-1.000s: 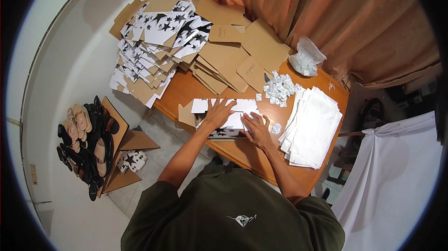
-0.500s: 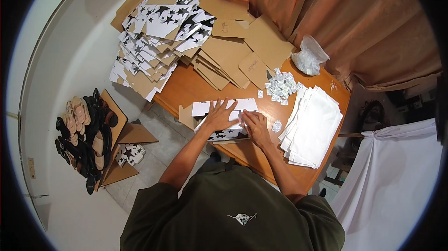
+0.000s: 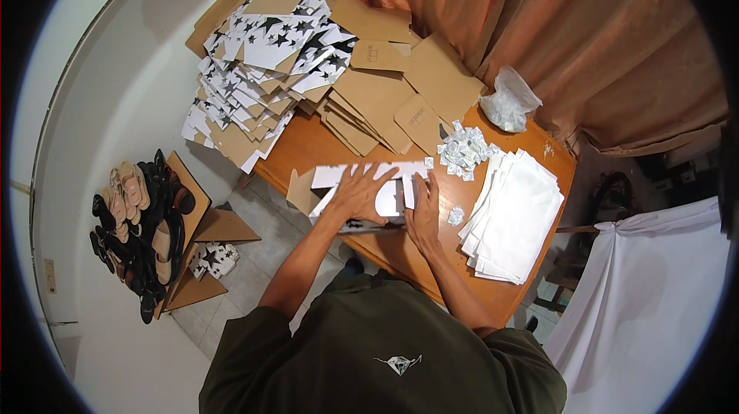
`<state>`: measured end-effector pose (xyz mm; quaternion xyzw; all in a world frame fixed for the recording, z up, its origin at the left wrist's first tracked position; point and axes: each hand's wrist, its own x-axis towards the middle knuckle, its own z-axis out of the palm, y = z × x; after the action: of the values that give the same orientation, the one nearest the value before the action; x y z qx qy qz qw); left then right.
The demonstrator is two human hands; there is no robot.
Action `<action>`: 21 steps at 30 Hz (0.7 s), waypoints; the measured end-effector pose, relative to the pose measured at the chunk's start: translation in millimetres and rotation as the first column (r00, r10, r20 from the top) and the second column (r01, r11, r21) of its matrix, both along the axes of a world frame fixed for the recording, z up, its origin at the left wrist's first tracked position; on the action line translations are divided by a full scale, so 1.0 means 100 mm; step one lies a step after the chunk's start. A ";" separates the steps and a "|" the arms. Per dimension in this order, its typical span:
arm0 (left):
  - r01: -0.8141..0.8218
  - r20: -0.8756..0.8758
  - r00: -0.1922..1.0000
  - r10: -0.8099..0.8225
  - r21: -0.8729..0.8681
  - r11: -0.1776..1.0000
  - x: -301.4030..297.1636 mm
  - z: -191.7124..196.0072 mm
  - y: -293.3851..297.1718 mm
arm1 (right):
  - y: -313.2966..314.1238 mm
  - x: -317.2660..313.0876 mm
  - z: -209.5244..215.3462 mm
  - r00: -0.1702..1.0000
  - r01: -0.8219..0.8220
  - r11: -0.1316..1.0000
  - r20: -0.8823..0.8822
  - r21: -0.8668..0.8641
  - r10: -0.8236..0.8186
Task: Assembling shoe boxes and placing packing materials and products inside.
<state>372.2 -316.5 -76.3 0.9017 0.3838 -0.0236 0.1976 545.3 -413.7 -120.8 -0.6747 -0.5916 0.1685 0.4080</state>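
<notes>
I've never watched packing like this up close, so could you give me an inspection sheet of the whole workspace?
Surface: brown wooden table, well covered.
Things in hand: one white box with black stars, at the table's near edge, a brown flap sticking out at its left end.
Clutter: flat cardboard pile; small packets heaped beside a plastic bag; white sheets, loosely stacked.
Hands: left hand spread over the box; right hand at its right end, grip unclear.
Cables: nothing seen for certain.
Surroundings: orange-brown curtain behind; white cloth at right; shoes at left.
</notes>
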 end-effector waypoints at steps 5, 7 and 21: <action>0.009 0.046 0.999 -0.020 0.236 0.972 0.04 0.26 0.06 | 0.07 0.05 0.25 0.990 -0.016 0.992 0.144 0.129 -0.003; 0.020 -0.010 1.000 -0.018 0.229 0.973 0.09 0.07 0.04 | 0.03 0.08 0.02 0.988 -0.038 0.995 0.155 0.095 0.023; -0.006 0.004 1.000 0.006 0.040 0.999 0.02 -0.76 0.14 | -0.15 0.16 -0.19 0.992 0.062 0.997 0.116 -0.047 -0.057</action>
<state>374.1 -302.3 -152.7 0.9045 0.3864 -0.0137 0.1801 561.1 -429.2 -140.2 -0.7107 -0.5893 0.1321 0.3609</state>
